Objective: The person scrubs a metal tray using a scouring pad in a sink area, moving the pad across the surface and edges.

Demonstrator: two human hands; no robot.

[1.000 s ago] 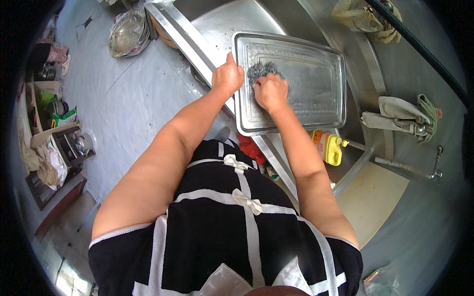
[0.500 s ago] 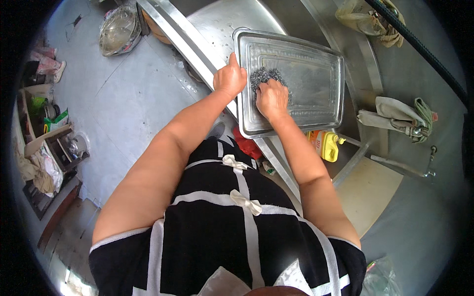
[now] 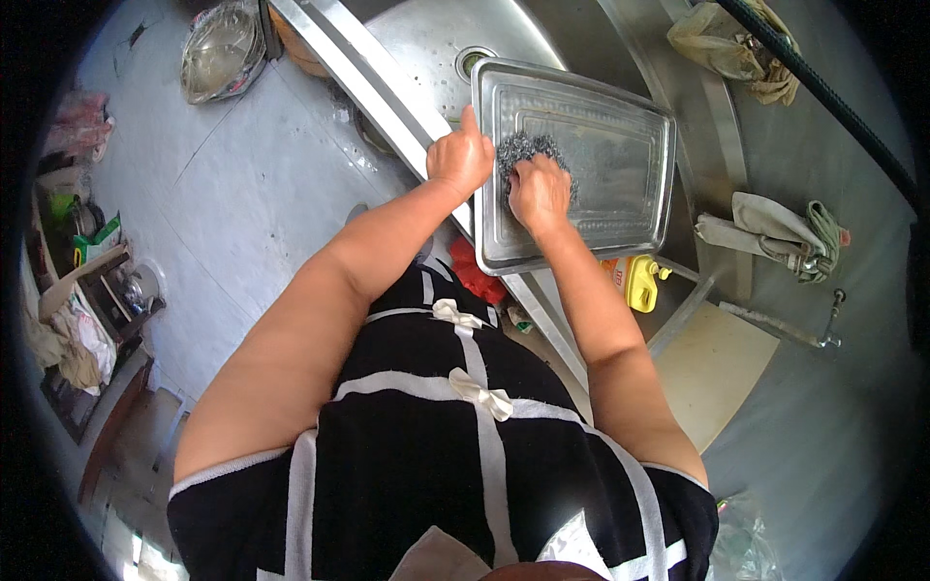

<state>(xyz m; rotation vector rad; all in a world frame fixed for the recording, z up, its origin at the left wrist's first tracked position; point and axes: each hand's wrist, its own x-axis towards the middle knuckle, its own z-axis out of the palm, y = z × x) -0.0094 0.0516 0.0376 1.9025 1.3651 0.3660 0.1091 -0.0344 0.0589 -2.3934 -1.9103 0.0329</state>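
Steel-wool scourer (image 3: 528,150) sits bunched under the curled fingers of the right hand (image 3: 539,192), which press it down against the floor of a rectangular steel tray (image 3: 620,145), near the tray's left edge. Just beside it, the left hand (image 3: 461,157) grips that left rim, fingers closed over it, thumb raised. Tray rests across the steel sink (image 3: 426,44). A yellow bottle (image 3: 639,282) stands below the tray's near edge; folded cloths (image 3: 775,232) lie to the right.
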